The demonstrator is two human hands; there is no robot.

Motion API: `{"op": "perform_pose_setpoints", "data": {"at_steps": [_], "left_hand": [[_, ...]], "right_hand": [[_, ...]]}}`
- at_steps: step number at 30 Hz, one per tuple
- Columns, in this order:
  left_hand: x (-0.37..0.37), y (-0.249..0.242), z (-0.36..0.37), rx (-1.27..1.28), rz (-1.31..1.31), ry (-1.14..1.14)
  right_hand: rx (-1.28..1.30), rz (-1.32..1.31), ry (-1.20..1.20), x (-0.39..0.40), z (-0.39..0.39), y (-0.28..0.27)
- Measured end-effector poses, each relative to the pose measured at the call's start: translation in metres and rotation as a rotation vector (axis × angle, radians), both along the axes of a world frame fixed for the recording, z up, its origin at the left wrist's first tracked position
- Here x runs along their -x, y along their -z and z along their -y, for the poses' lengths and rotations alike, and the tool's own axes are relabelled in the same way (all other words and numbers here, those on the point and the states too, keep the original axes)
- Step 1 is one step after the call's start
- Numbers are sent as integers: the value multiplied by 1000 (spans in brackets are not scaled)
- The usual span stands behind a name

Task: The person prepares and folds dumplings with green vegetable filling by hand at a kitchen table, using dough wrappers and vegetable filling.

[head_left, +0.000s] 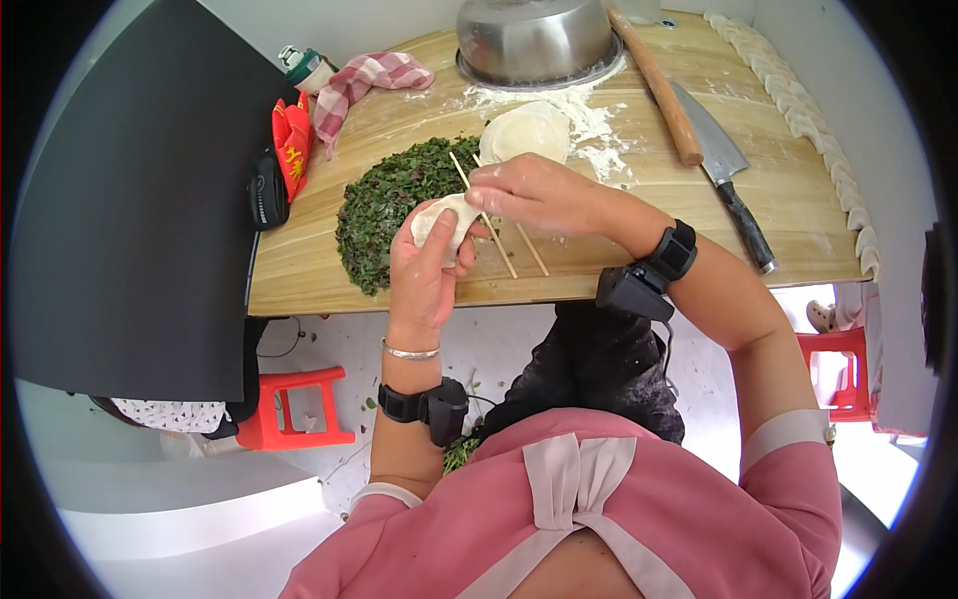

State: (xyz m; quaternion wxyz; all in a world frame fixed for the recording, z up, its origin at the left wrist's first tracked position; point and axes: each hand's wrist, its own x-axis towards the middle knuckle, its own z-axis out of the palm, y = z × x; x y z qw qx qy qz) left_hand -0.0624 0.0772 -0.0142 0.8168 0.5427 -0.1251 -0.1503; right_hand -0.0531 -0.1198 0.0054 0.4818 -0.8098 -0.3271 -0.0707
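**One dumpling in hand, a long row already folded**

The left hand (pixel 424 270) cups a filled dough wrapper (pixel 444 220), fingers curled around it from below. The right hand (pixel 529 190) pinches the wrapper's upper edge while also gripping a pair of chopsticks (pixel 499 225), which slant toward 5 o'clock. Just beside the hands, at 9 o'clock, lies a large mound of chopped green filling (pixel 384 205) on the wooden board (pixel 639 230). A stack of unfilled wrappers (pixel 527 130) waits at 12 o'clock. Along the board's edge at 2 o'clock runs a row of finished dumplings (pixel 798 95). Judging by the remaining filling, much work is left.
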Motion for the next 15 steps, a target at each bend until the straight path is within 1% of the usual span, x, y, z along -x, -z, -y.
{"op": "perform_pose_setpoints", "data": {"at_steps": [2, 6, 8, 10, 12, 13, 15], "left_hand": [[1, 0, 1, 2, -2, 16], [1, 0, 1, 49, -1, -29], [0, 0, -2, 52, 2, -29], [0, -2, -3, -150, -10, 5], [1, -3, -3, -191, 1, 47], [1, -3, -3, -231, 12, 89], [3, -3, -4, -272, 16, 101]], "right_hand": [[88, 126, -5, -1, -3, 0], [51, 123, -38, 3, 0, -8], [222, -8, 1, 7, 5, -17], [241, 9, 28, 4, 4, -12], [261, 27, 52, 3, 4, -10], [256, 42, 14, 4, 3, -10], [253, 56, -23, 4, 1, -7]]}}
